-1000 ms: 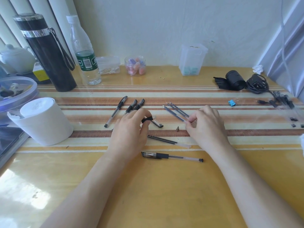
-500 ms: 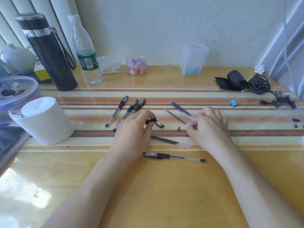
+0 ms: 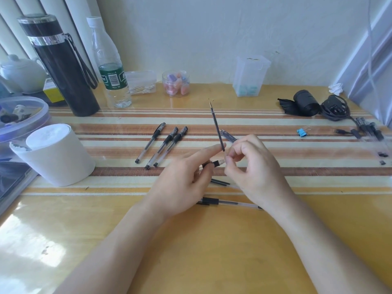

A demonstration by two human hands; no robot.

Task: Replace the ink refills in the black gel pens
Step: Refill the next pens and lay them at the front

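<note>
Step in hand, by my reading: feeding a fresh refill into an opened barrel. Right hand pinches the lower end of the refill between thumb and curled fingers; the rod stands nearly upright, leaning toward 11 o'clock, writing tip uppermost and clear of the bench. Left hand has its lower fingers wrapped round the pen barrel, black grip and clear mouth pointing to 3 o'clock, just beside the right fingertips; the index finger is straight and reaches toward the refill's base; contact cannot be told. Spare refills lie at 12 o'clock of the hands, partly hidden by the right hand. Three gel pens lie side by side at 10 o'clock. Two dark rods show between the hands, probably spent ones. One assembled pen lies at 6 o'clock. Handling judgement: refill is very light, thin, somewhat flexible, smooth plastic, so it may bow or slip if pushed from its far end. Better held near the end entering the barrel, with light pinch and no side load on the fine tip. Barrel is stiff; the rubbery grip is the secure place to hold.
</note>
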